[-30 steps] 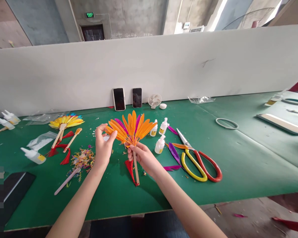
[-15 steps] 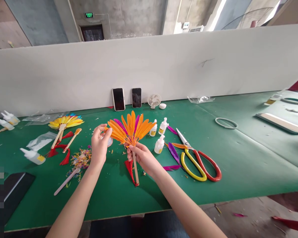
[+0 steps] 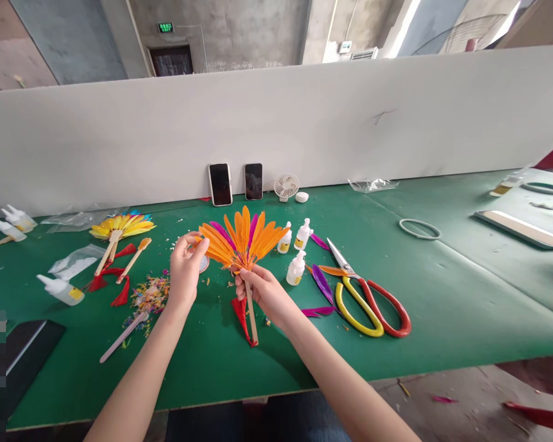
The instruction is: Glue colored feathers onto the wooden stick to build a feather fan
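Observation:
An orange feather fan (image 3: 243, 236) with two magenta feathers stands spread above the table. My right hand (image 3: 262, 288) is closed round the top of its wooden handle, and a red tassel (image 3: 241, 316) hangs from the handle's lower end. At the fan's left edge, my left hand (image 3: 187, 264) pinches the tip of the outermost orange feather between thumb and fingers. Right of the fan lie a purple feather (image 3: 322, 283) and large scissors (image 3: 364, 291) with one yellow and one red handle. Small glue bottles (image 3: 295, 268) stand just beyond my right hand.
Yellow feather fans (image 3: 122, 226) with red tassels lie at the left. Near them are a glue bottle (image 3: 61, 290), a heap of feather scraps (image 3: 150, 298) and a flat stick (image 3: 123, 337). Two phones (image 3: 220, 184) and a small fan (image 3: 286, 186) lean by the white partition (image 3: 276, 123).
Almost nothing differs. The feather fan and both hands have shifted only very slightly, and the grips stay the same.

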Available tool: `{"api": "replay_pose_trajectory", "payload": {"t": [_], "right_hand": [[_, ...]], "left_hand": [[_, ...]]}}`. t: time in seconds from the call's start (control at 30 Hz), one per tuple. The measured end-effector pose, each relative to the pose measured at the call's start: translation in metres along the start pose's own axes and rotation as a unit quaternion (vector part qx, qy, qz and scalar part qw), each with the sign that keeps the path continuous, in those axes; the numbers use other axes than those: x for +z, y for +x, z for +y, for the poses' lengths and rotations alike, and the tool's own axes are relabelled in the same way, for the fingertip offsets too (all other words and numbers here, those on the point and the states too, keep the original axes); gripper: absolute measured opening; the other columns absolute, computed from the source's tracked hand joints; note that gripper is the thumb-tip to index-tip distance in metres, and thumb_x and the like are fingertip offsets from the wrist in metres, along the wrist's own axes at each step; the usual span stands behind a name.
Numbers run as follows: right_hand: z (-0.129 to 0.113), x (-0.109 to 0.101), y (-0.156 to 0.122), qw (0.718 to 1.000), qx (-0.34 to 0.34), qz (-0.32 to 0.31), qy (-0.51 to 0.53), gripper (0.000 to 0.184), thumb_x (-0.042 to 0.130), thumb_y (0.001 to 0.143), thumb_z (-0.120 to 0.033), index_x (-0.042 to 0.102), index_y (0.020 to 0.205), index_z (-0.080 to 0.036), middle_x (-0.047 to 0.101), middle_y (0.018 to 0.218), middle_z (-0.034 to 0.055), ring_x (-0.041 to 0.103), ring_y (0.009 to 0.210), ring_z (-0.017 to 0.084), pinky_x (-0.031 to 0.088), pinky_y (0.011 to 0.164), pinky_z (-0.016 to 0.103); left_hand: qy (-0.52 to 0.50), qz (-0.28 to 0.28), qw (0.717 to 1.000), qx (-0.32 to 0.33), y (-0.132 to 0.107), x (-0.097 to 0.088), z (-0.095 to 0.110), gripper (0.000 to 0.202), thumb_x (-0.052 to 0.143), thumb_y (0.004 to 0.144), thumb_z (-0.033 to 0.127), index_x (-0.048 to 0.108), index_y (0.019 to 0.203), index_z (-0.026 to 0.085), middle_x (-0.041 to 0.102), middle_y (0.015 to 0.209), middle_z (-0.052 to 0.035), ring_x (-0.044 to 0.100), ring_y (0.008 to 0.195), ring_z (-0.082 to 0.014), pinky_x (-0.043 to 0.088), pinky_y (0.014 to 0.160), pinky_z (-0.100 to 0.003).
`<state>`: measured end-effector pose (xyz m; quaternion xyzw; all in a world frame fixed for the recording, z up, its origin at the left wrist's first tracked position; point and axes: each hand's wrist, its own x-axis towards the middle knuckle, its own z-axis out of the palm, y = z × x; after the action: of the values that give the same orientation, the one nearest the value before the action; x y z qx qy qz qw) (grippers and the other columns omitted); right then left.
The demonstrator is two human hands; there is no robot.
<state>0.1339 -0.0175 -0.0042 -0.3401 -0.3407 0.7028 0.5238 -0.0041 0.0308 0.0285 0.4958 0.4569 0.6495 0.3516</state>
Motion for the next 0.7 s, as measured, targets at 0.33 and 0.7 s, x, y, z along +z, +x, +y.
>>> {"api": "replay_pose_trajectory", "payload": {"t": [0.33, 0.7], "right_hand": [[0.0004, 0.0, 0.0007, 1.0, 0.003, 0.005, 0.0, 0.033, 0.07, 0.063, -0.045, 0.061, 0.078, -0.017, 0.055, 0.06, -0.0044, 0.05, 0.05, 0.007, 0.041, 0.053, 0.025], [0.001, 0.0005, 0.0009, 1.0, 0.006, 0.004, 0.014, 0.036, 0.072, 0.059, -0.046, 0.061, 0.078, -0.016, 0.055, 0.058, -0.0052, 0.05, 0.049, 0.007, 0.041, 0.053, 0.024]], "left_hand": [[-0.009, -0.005, 1.0, -0.013, -0.0002, 0.0014, 0.0016, 0.03, 0.07, 0.056, 0.038, 0.046, 0.059, 0.02, 0.055, 0.083, -0.0015, 0.053, 0.076, -0.0134, 0.04, 0.068, -0.025], [-0.007, -0.049, 0.998, -0.035, -0.0031, 0.0014, 0.0018, 0.027, 0.074, 0.056, 0.038, 0.054, 0.065, 0.021, 0.054, 0.062, 0.0022, 0.051, 0.061, -0.0114, 0.038, 0.053, -0.022]]}}
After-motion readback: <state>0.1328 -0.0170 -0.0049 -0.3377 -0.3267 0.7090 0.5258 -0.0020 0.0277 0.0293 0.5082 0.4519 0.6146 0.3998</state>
